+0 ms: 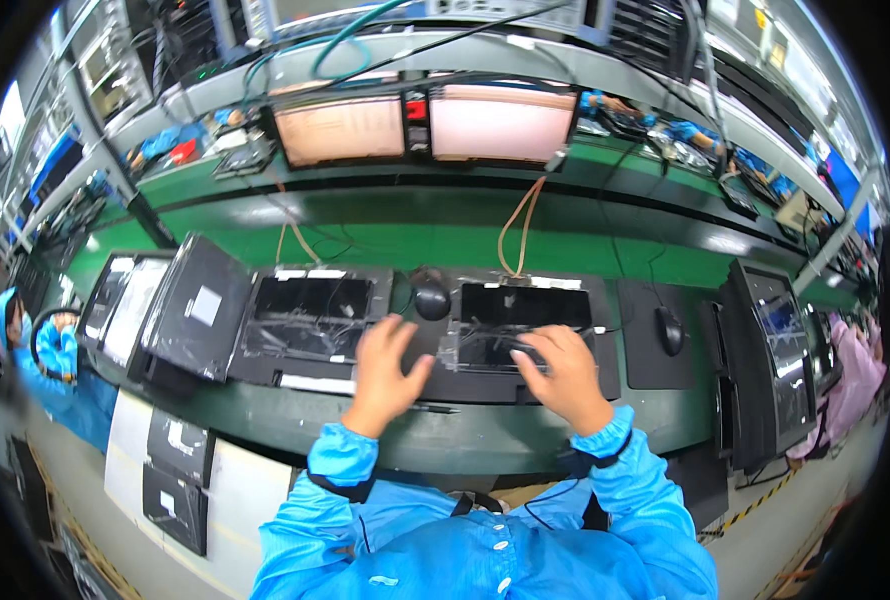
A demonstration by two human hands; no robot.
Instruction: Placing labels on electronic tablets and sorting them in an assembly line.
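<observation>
Right beside the rounded black computer mouse (pixel 431 298), action on both sides! Just to its left lies a flat, glossy black rectangular panel under clear wrinkled film (pixel 310 298); just to its right, a second glossy black film-covered rectangular panel (pixel 525 300).

And here's the bare left hand (pixel 390 370), blue-sleeved, nearer the wearer than the mouse and a touch to its left: fingers spread, thumb wide, nothing seen in its hold, poised by the first panel's inner edge. Over to the bare right hand (pixel 562 375), nearer and to the right of the mouse, above the second panel: fingers bent, thumb parted from them, no grip visible. Whether either one touches the film, I cannot tell.

Farther right of the mouse, another black mouse (pixel 670 331) sits on a dark rectangular mat (pixel 655 372). Beyond the mouse, two lit rectangular screens (pixel 505 122) glow across the green bench (pixel 405 242). Well to its left leans a dark, film-wrapped slab with a white label (pixel 200 305).
</observation>
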